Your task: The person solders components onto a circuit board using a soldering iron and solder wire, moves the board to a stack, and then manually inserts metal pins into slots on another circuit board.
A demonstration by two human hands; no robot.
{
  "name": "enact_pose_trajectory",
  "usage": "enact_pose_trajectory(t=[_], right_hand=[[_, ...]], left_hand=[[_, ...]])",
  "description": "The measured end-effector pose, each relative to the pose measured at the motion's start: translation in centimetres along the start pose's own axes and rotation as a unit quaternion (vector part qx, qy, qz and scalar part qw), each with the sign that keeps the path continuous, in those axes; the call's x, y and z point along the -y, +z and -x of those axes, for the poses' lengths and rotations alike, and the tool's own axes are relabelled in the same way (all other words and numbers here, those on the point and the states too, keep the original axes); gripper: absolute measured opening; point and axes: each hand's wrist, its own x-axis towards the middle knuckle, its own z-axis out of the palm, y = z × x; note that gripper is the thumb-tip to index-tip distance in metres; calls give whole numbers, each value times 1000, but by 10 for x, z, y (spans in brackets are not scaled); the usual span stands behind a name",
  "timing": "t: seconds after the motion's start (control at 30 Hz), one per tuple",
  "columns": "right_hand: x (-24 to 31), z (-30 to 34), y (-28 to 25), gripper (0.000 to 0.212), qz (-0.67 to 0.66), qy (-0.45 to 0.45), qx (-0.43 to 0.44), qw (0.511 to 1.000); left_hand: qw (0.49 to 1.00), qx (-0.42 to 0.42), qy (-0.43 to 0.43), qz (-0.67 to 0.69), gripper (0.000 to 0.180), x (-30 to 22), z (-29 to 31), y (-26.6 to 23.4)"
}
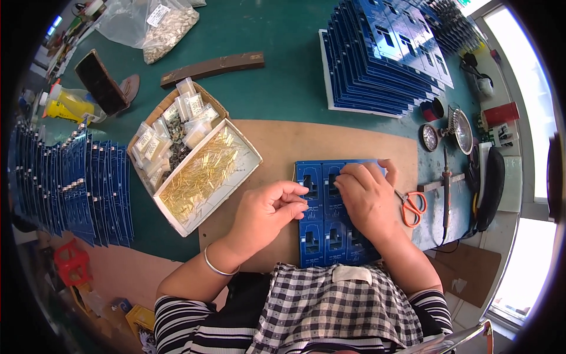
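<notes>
A blue circuit board panel [321, 227] with several repeated sections and cut-outs lies flat before me. My left hand [268, 212] is at its left edge, thumb and forefinger pinched together; whatever is between them is too small to make out. Over the upper middle of the panel, my right hand [367, 194] also has its fingers pinched, and their tips hide what they may hold. Thin gold-coloured pins [203, 177] lie loose in a white tray [250, 154] to the left. Beside them, a cardboard box [211, 101] holds small clear bags of parts [190, 106].
Orange-handled scissors [414, 209] and a soldering iron [447, 194] lie right of the panel. Stacked blue boards [377, 65] stand far right, with more boards [76, 183] upright at left. A phone [101, 82] on a stand and a brown bar [212, 68] are farther back.
</notes>
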Motion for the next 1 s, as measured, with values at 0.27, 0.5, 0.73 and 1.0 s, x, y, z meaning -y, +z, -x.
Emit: enact_pose_trajectory(t=[0.27, 0.5, 0.73, 1.0], right_hand=[[15, 3, -14, 14, -220, 58, 23, 973], [25, 9, -8, 10, -329, 68, 57, 940], [28, 21, -1, 18, -315, 45, -12, 948], [-37, 34, -4, 12, -251, 199, -72, 945]], left_hand=[[997, -1, 28, -78, 24, -6, 2, 8], [979, 16, 97, -178, 23, -10, 5, 14], [997, 13, -14, -73, 10, -13, 6, 14], [996, 41, -61, -51, 7, -33, -4, 12]])
